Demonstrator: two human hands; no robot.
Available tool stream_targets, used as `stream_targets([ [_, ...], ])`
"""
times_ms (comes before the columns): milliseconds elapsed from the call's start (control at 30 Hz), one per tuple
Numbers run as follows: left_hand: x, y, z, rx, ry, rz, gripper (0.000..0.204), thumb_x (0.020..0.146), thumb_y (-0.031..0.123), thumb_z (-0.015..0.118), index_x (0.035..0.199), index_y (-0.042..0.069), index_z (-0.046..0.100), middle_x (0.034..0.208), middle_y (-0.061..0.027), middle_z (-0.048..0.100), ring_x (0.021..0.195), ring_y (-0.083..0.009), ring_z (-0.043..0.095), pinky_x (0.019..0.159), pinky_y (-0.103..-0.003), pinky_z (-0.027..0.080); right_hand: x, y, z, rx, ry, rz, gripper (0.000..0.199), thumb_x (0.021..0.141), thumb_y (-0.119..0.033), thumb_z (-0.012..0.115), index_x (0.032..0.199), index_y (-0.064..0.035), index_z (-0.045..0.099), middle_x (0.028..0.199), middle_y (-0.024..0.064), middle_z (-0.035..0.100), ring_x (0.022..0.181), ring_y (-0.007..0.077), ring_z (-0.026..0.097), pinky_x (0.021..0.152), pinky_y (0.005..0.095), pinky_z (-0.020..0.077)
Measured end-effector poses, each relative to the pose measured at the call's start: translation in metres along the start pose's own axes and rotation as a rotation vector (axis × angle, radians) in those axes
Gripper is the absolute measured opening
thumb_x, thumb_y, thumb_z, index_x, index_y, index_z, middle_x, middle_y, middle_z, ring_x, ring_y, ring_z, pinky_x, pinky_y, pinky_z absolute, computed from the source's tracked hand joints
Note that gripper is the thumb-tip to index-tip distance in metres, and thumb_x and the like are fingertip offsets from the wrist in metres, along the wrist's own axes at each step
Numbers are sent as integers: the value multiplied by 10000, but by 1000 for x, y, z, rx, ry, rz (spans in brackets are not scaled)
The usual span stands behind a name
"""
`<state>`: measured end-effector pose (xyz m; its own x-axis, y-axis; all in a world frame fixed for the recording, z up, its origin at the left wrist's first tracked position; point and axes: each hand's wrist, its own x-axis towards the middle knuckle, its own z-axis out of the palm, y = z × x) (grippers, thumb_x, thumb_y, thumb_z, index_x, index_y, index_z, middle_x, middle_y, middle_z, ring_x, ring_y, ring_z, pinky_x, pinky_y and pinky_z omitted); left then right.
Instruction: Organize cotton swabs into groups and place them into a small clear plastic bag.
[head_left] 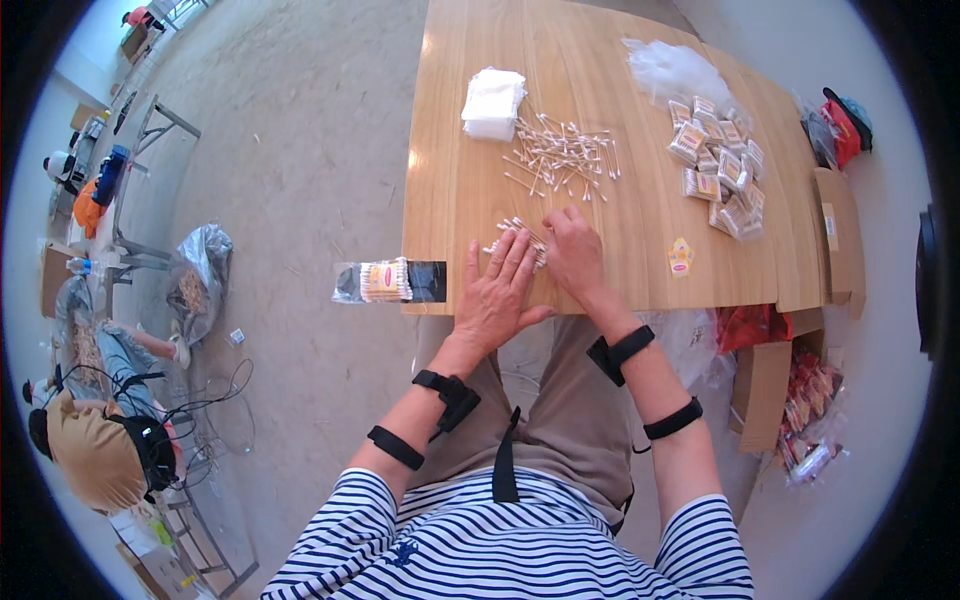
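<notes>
Near the table's front edge, my left hand point(497, 287) lies flat with its fingers stretched out over a small bunch of cotton swabs point(514, 224). Beside it, my right hand point(575, 258) has its fingers curled together at the right side of that bunch; what they hold, if anything, is hidden. White swab tips show around the left fingertips. Farther back lies a loose heap of cotton swabs point(567, 153). Left of my left hand, a clear packet filled with swabs point(384, 281) sticks out past the table's left edge.
A stack of white plastic bags point(493, 104) stands at the back left of the wooden table point(450, 190). Several filled swab packs point(722, 165) pile up at right, near crumpled clear plastic point(680, 70). A yellow-white card point(681, 257) lies closer. Another person point(105, 445) sits at far left.
</notes>
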<state>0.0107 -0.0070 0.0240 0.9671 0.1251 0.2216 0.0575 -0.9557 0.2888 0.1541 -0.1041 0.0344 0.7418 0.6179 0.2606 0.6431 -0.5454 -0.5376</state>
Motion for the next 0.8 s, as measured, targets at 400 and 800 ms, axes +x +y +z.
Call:
stream_targets([
  [400,0,1,2,7,-10,-4,1003,760,672,671,1494,45,398,1616,-105,308,1517,-258,244,1186,-621,157,20,-2,14,-72,-36,-142,404,788,-69,652,1190,-24,650,1210,155,637,1088,359,573,982,452,464],
  [800,-1,0,4,-23,12,-13,950,743,550,736,1486,57,411,1613,-86,320,1517,-248,246,1212,-590,121,-54,3,0,-98,-114,-167,581,875,-198,645,1379,59,511,1464,223,474,1393,366,401,1168,466,308],
])
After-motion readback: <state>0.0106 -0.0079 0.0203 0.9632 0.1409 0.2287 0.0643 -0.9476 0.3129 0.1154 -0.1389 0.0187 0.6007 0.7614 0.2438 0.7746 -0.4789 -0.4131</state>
